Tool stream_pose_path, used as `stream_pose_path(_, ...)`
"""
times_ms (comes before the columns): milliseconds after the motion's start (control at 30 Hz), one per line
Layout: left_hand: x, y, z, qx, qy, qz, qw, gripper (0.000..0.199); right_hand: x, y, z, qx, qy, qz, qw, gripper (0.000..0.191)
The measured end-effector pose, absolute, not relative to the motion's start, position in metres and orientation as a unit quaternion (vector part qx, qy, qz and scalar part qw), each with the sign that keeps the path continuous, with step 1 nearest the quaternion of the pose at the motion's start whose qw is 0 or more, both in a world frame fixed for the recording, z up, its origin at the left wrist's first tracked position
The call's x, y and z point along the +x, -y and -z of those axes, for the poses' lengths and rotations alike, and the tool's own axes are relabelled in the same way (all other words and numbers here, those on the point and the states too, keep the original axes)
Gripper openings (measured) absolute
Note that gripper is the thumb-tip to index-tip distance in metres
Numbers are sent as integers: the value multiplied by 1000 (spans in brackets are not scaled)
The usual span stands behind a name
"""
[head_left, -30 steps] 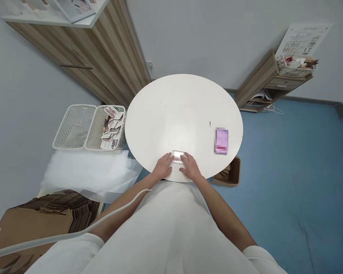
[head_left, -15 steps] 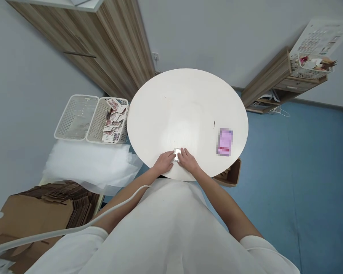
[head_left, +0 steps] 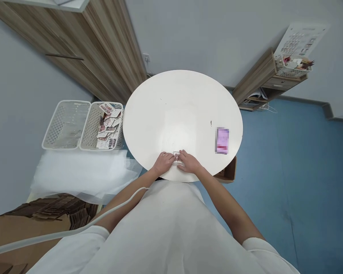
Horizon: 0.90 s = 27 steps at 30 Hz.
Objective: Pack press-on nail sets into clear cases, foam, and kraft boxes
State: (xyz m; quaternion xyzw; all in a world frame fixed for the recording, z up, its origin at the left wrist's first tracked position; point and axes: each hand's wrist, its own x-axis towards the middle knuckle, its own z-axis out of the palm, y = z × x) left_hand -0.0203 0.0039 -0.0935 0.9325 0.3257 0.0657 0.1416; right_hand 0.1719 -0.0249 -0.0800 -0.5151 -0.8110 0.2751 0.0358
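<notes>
At the near edge of a white round table (head_left: 180, 110), a small clear case (head_left: 177, 161) showing pinkish pieces, too small to identify, lies between the wearer's two hands. The left hand (head_left: 164, 163) touches its left end and the right hand (head_left: 189, 163) its right end, fingers curved inward over the sides; whether either hand pinches the case or merely steadies it cannot be told. Toward the table's right edge, well apart from the hands, lies a pixelated pink rectangular object (head_left: 222, 140). Left of the table, two white perforated baskets stand side by side: the outer basket (head_left: 50, 125) contains clear packaging, the inner basket (head_left: 88, 129) a heap of printed cards (head_left: 110, 122). Nearer the wearer are translucent sheets (head_left: 77, 175) and folded cardboard (head_left: 34, 236). Below the table's right side, an open cardboard box (head_left: 231, 173) is partly visible
</notes>
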Motion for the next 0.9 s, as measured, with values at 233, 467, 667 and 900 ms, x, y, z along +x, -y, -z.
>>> stream_pose_path(233,-33,-4,87,940,-294,-63,162,38,149,74,83,-634,732,-232,89,46)
stream_pose_path(467,-47,4,77,929,-282,-50,234,36,134,105,81,-675,652,-291,188,37)
stream_pose_path(667,-52,-5,78,907,-280,-56,309,30,135,101,74,-698,587,-337,237,33)
stream_pose_path(900,-48,-33,71,842,-318,-31,434,37,152,73,66,-703,485,-437,282,27)
